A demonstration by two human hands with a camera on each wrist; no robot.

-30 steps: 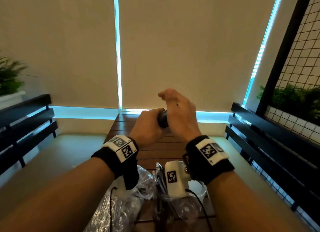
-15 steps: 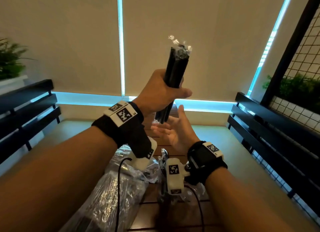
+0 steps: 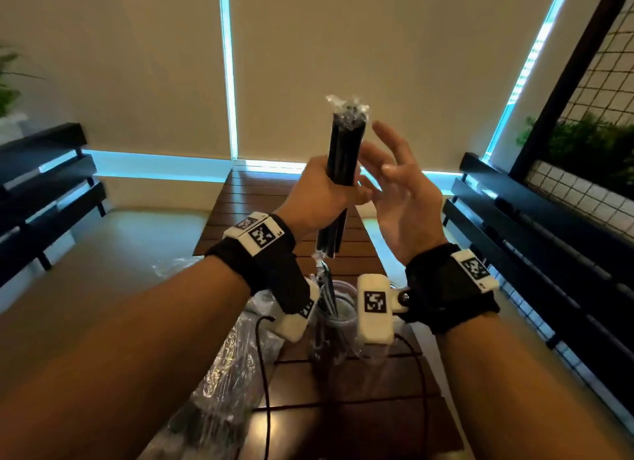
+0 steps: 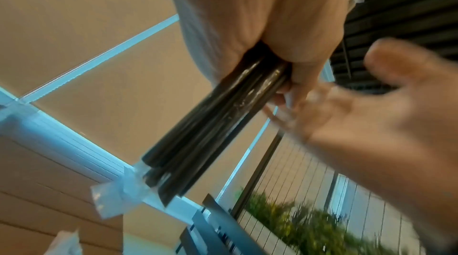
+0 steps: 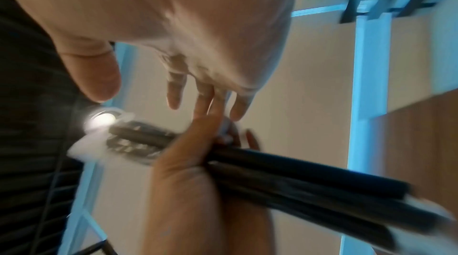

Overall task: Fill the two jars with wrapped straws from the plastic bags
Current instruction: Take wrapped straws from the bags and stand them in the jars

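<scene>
A bundle of black wrapped straws [image 3: 344, 150] stands upright in the air, gripped round its middle by my left hand [image 3: 322, 193]. Clear wrapper ends stick out at its top. My right hand [image 3: 394, 181] is beside the bundle on the right, fingers spread and straight, palm towards it; whether it touches is unclear. In the left wrist view the straws [image 4: 210, 128] run out of my left fist. In the right wrist view the straws [image 5: 297, 173] cross below my spread right hand. A clear jar [image 3: 338, 308] holding a few straws stands on the wooden table [image 3: 260, 199] below my wrists.
A crinkled plastic bag of straws [image 3: 219, 384] lies on the table at lower left. Dark slatted benches [image 3: 535, 212] flank both sides. A wire grid with plants [image 3: 600, 92] is at right. Blinds close off the far end.
My left hand has brought the bundle a little lower and straighter. My right hand rose from below the bundle's lower end to beside it, fingers spread.
</scene>
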